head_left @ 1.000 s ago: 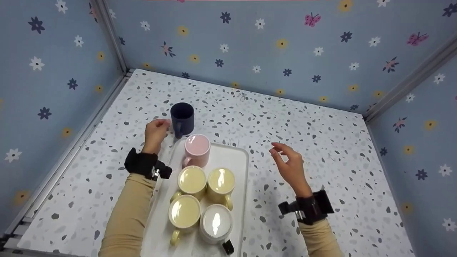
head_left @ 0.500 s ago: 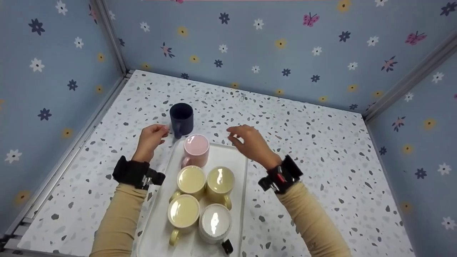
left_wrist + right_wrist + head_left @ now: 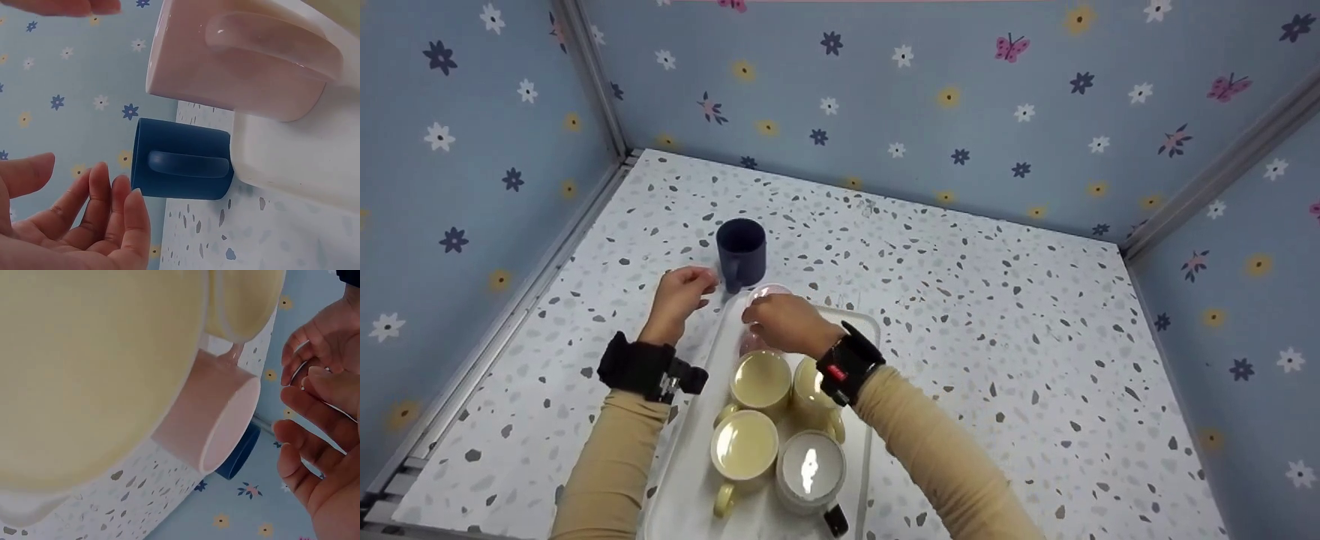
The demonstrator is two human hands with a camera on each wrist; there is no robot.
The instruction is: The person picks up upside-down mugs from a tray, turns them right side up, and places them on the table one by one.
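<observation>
My left hand (image 3: 679, 300) is held with loosely bent fingers just left of a dark blue mug (image 3: 742, 251), which stands on the speckled table beyond the tray. In the left wrist view its fingertips overlap the rim of the blue mug (image 3: 185, 160), and the palm holds nothing. Over a pink mug (image 3: 769, 289) at the tray's far end hovers my right hand (image 3: 789, 322), hiding most of that mug in the head view. The right wrist view shows its fingers relaxed and apart from the pink mug (image 3: 208, 413).
A white tray (image 3: 690, 457) bears yellow mugs (image 3: 745, 446) and a white mug (image 3: 811, 469) with a black handle, close together behind the pink one. Patterned blue panels (image 3: 885, 97) wall the table (image 3: 997, 337) at the back and sides.
My right hand has swept left from the right side of the table to above the pink mug. My left hand has drawn slightly back; the mugs have stayed put.
</observation>
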